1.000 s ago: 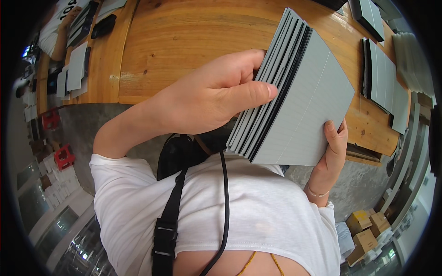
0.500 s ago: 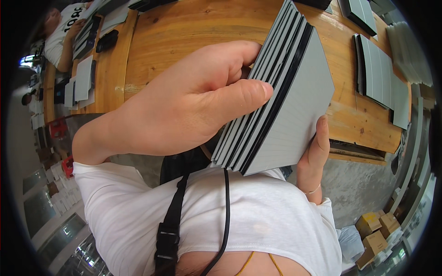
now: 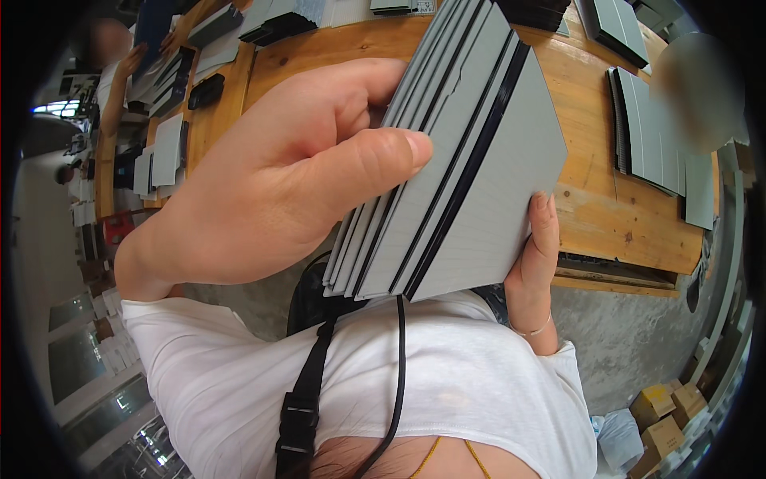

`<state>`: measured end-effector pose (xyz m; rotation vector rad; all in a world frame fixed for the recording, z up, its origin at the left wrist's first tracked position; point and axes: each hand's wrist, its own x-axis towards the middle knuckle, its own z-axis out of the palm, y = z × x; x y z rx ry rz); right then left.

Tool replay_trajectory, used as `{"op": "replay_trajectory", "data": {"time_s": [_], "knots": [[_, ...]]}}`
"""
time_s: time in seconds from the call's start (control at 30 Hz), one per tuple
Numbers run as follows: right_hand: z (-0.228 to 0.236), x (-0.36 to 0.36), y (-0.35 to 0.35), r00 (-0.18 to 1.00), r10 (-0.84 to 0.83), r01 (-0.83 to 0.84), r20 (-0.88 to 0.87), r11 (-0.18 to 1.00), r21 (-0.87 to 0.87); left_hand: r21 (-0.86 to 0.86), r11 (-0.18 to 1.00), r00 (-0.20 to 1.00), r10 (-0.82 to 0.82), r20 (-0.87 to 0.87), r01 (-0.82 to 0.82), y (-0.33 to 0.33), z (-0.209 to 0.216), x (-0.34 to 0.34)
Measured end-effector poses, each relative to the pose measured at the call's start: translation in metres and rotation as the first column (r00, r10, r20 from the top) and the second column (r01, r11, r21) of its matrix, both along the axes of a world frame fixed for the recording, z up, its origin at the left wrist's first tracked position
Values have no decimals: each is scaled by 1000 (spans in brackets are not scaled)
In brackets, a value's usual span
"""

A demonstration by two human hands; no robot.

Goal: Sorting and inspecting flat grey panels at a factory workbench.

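From where I stand, I see the person's left hand (image 3: 239, 191) clamped on a stack of grey boards (image 3: 499, 184), its thumb (image 3: 415, 152) lying across the front edges and its other fingers curled behind. The right hand (image 3: 535, 259) holds the same stack at its lower right edge, fingertips at the rim; how the rest of those fingers lie behind the boards I cannot tell. So the stack is tilted between the two hands, held up in front of the person's white shirt (image 3: 447, 367). To the left of the left thumb the boards are slightly fanned, and to its right two black strips run between grey layers.

Beyond the fingers stretches a wooden table (image 3: 303, 64). Well to the right of the right fingers, more grey panels (image 3: 658, 136) lie on it, with a grey block (image 3: 616, 32) farther off. Above the left hand, toward the far side, sits a pile of black boards (image 3: 279, 28); nearer the left wrist, a black pouch (image 3: 207, 92). Farther left is a co-worker's forearm (image 3: 113, 96). Below and right of the right fingers, cardboard boxes (image 3: 661, 439) stand beside a pale plastic bag (image 3: 618, 439).
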<state>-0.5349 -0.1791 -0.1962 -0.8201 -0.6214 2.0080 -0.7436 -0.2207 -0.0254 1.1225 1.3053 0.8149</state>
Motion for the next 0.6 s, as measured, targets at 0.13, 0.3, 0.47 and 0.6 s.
{"op": "replay_trajectory", "data": {"time_s": [0.13, 0.3, 0.47, 0.6], "knots": [[1, 1, 0, 1000, 9, -9, 1, 1000, -28, 10, 999, 999, 38, 22, -38, 0, 1, 0], [-8, 4, -1, 999, -32, 32, -3, 999, -30, -39, 998, 999, 50, 14, -50, 4, -1, -3], [-8, 2, -1, 998, -68, 69, 8, 997, -30, 17, 999, 977, 35, -212, -32, 5, -12, -2], [-7, 2, -1, 996, -89, 89, 31, 996, -4, -10, 995, 986, 94, -141, -97, 5, -17, -7]]}}
